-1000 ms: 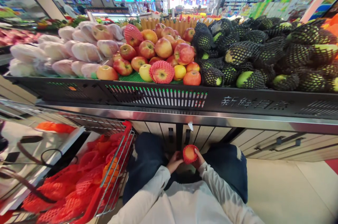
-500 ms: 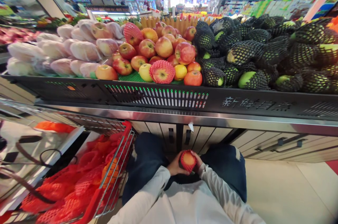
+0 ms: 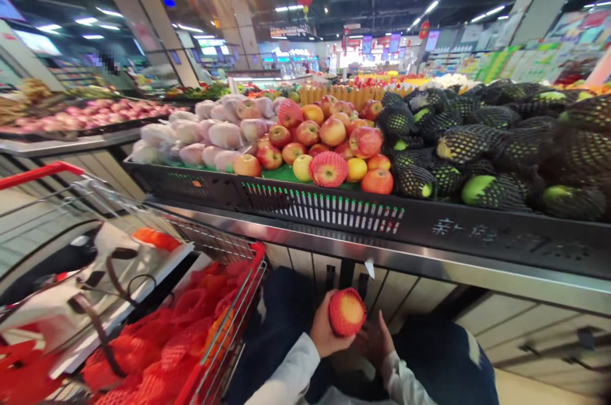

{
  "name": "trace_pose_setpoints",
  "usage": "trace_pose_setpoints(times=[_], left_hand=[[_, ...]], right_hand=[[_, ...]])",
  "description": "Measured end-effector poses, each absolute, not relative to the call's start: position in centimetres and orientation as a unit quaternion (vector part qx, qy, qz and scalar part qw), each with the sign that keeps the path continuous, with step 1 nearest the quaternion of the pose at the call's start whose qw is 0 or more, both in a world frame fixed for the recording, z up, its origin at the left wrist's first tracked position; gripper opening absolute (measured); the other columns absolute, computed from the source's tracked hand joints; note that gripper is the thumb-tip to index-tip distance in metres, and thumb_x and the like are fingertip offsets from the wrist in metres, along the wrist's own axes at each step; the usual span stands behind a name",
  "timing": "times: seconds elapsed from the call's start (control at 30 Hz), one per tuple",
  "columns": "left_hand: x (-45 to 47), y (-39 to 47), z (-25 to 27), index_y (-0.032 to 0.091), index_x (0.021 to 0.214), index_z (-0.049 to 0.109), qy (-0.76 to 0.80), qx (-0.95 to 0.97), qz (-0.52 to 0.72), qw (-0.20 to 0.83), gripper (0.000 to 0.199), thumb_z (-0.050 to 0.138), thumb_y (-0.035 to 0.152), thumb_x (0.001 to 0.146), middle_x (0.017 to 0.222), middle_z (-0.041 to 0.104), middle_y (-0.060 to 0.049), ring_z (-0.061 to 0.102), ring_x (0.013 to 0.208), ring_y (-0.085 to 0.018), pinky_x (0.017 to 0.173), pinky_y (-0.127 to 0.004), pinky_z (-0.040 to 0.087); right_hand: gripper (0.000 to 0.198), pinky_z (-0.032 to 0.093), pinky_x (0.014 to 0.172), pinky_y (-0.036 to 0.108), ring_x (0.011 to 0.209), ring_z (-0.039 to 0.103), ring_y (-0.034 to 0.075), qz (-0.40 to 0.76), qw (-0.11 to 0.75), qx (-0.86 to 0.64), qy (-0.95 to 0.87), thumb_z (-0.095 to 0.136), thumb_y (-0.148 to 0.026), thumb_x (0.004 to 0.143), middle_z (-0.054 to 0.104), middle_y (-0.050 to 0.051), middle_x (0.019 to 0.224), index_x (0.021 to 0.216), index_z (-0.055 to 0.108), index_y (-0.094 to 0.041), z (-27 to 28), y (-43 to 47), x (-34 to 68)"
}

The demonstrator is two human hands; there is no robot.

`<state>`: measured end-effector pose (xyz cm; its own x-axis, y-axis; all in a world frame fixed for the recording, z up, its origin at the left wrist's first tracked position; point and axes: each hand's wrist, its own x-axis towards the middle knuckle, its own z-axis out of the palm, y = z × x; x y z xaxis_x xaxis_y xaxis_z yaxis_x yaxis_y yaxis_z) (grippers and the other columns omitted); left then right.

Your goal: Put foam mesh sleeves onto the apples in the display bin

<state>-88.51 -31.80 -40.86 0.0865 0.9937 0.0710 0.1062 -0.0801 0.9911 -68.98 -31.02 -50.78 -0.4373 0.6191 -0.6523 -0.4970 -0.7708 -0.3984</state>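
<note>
My left hand is wrapped round an apple that sits in a red foam net, its yellowish-red end facing up. Just to the right of it, my right hand is apart from the apple with its fingers stretched out, and nothing shows in it. Both hands are low, between my knees and below the edge of the produce stand. Above them, loose apples are piled on a green mat, among them one in a pink foam net at the front.
A shopping cart at my left holds red foam nets and a bag. Wrapped fruit lies left of the apples, netted green produce to the right. A black slatted rail fronts the stand.
My right hand has let go of the netted apple and opened. My left hand now holds it alone, slightly higher. The view has tilted up and turned left.
</note>
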Motion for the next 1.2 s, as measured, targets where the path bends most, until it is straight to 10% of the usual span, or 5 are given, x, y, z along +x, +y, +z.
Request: trace_pose_setpoints(times=[0.33, 0.7, 0.93, 1.2], left_hand=[[-97.1, -21.9, -18.2, 0.024, 0.115, 0.027, 0.556, 0.36, 0.728, -0.177, 0.077, 0.078, 0.039, 0.06, 0.121, 0.037, -0.009, 0.05, 0.115, -0.023, 0.109, -0.042, 0.04], [-101.0, -14.1, -10.7, 0.016, 0.134, 0.054, 0.722, 0.525, 0.425, -0.151, 0.079, 0.082, 0.039, 0.064, 0.127, 0.051, -0.018, 0.052, 0.121, -0.04, 0.106, -0.052, 0.041], [-103.1, -13.2, -8.7, 0.006, 0.131, 0.056, 0.74, 0.568, 0.357, -0.047, 0.085, 0.086, 0.049, 0.063, 0.131, 0.053, -0.024, 0.054, 0.119, -0.041, 0.1, -0.059, 0.043], [-109.6, -17.2, -15.9, 0.018, 0.144, 0.04, 0.563, 0.599, 0.549, -0.154, 0.06, 0.06, 0.041, 0.092, 0.145, 0.047, -0.015, 0.049, 0.13, -0.026, 0.11, -0.043, 0.044]], right_hand=[[0.072, 0.046, 0.087, 0.044, 0.105, 0.069, 0.031, 0.823, 0.287, -0.478, -0.11, 0.06, -0.092, 0.04, 0.078, 0.008, 0.097, 0.085, 0.068, -0.037, -51.8, -29.8, -68.6], [0.077, 0.033, 0.113, 0.048, 0.123, 0.061, 0.034, 0.826, 0.277, -0.468, -0.15, 0.054, -0.098, 0.03, 0.077, 0.007, 0.106, 0.083, 0.068, -0.043, -52.8, -29.4, -67.8], [0.077, 0.044, 0.1, 0.046, 0.105, 0.069, 0.032, 0.832, 0.296, -0.448, -0.14, 0.061, -0.095, 0.038, 0.078, 0.007, 0.1, 0.088, 0.071, -0.036, -52.9, -29.3, -68.1], [0.061, 0.046, 0.079, 0.036, 0.091, 0.07, 0.025, 0.837, 0.326, -0.437, -0.049, 0.041, -0.071, 0.088, 0.078, 0.012, 0.1, 0.105, 0.069, -0.019, -50.8, -29.9, -67.9]])
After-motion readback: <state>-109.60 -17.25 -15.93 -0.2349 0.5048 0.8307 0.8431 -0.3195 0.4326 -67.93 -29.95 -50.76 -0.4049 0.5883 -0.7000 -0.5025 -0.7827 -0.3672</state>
